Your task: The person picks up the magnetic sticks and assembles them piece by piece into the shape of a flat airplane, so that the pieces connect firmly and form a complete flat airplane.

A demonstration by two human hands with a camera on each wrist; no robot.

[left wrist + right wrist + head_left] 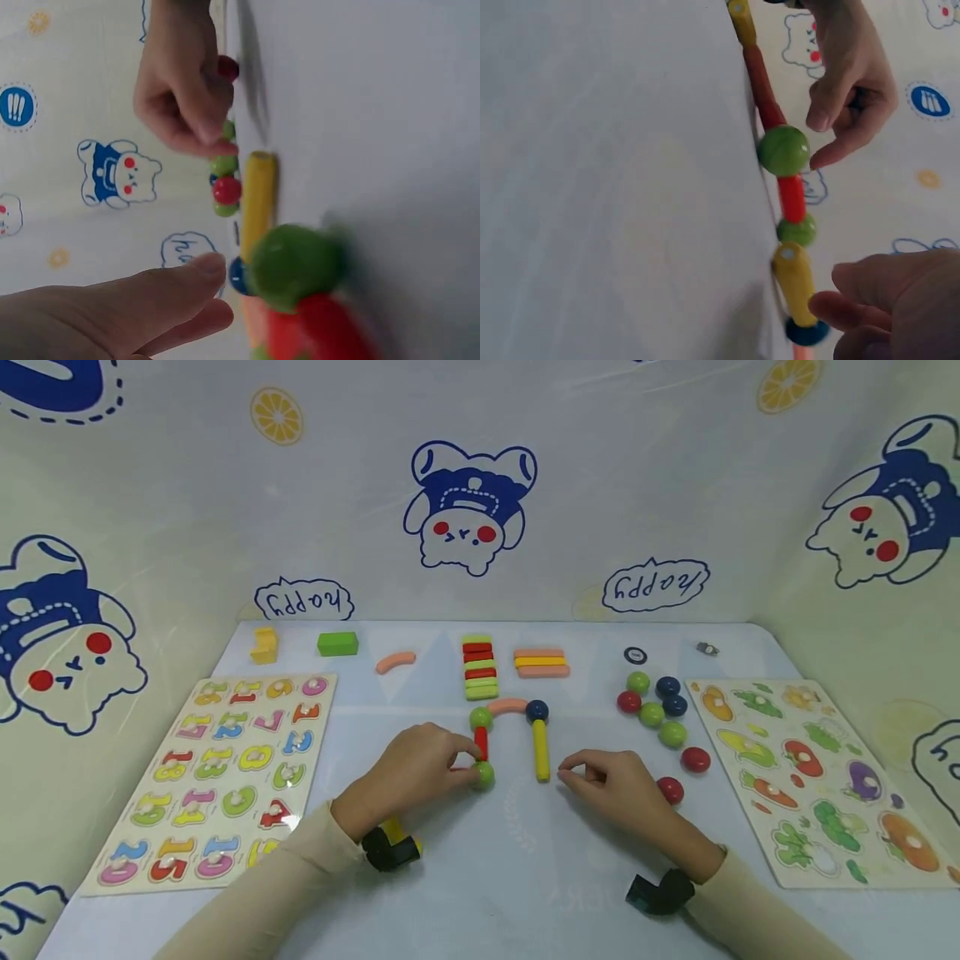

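Observation:
A joined figure of balls and sticks lies mid-table. A pink curved stick (pixel 508 705) spans an upper green ball (pixel 481 718) and a blue ball (pixel 537 710). From the blue ball a yellow stick (pixel 541 752) runs toward me; a short red stick (pixel 482 743) links the upper green ball to a lower green ball (pixel 484 775). Another red stick (pixel 761 82) leads from that ball toward a yellow piece (pixel 392 831), partly under my left hand (pixel 412 777). Thumb and forefinger sit beside the lower ball, apart. My right hand (pixel 618 789), loosely bent, hovers by the yellow stick's near end, holding nothing.
A number puzzle board (pixel 322 710) lies left, a vegetable puzzle board (pixel 780 760) right. Several loose balls (pixel 672 734) lie beyond the right hand. Behind are stacked sticks (pixel 480 668), pink and orange sticks (pixel 542 663), a green block (pixel 337 644) and a yellow block (pixel 264 646).

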